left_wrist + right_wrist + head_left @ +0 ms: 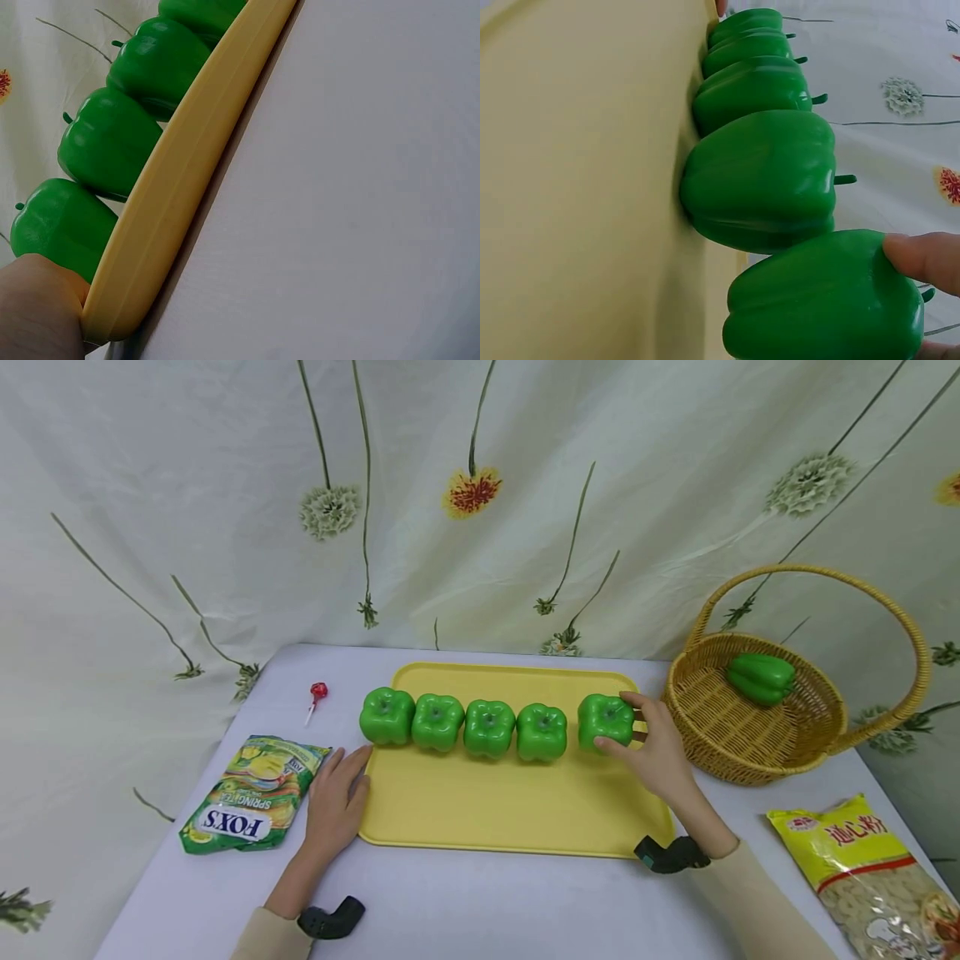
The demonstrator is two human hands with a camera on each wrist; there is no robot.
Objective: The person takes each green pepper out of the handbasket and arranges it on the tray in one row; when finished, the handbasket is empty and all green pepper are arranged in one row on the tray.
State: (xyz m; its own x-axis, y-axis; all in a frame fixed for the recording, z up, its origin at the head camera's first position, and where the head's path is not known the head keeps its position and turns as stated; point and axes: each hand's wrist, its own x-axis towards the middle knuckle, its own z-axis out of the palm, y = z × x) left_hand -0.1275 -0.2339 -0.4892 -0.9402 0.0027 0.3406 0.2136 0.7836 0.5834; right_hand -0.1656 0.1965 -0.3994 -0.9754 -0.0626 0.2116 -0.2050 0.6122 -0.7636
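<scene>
My right hand (657,747) holds a green bell pepper (604,718) by its sides, thumb nearest me, over the right part of the yellow tray (480,810). In the right wrist view this pepper (825,300) leans close to its neighbour (761,180). Several more green bell peppers (489,728) stand upright in a row across the tray, stems up. At the tray's left edge rests my left hand (335,802), fingers fairly straight, touching the rim beside the leftmost pepper (387,716). The left wrist view shows only part of that hand (41,311).
To the right stands a wicker basket (682,735) with a tall handle and one green pepper (761,678) lying inside. A bag of pasta (862,868) lies at the front right. On the left are a green Fox's candy bag (251,793) and a red lollipop (318,691).
</scene>
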